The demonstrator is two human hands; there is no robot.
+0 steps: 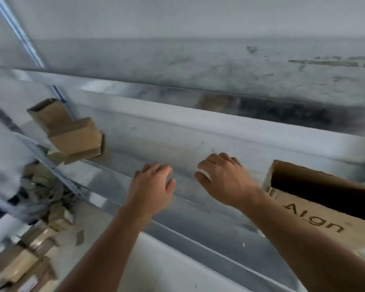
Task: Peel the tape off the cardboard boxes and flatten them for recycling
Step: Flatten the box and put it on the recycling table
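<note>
Reaching over the bench (156, 133), left hand (152, 186) and right hand (223, 180) hover loosely open, empty; probably best to grip the near-right box (303, 203) by opposite walls.

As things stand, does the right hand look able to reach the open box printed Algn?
Probably yes. The right hand is empty, fingers relaxed, just left of the open box. Nothing visible lies between them, and the box sits right beside that forearm.
</note>
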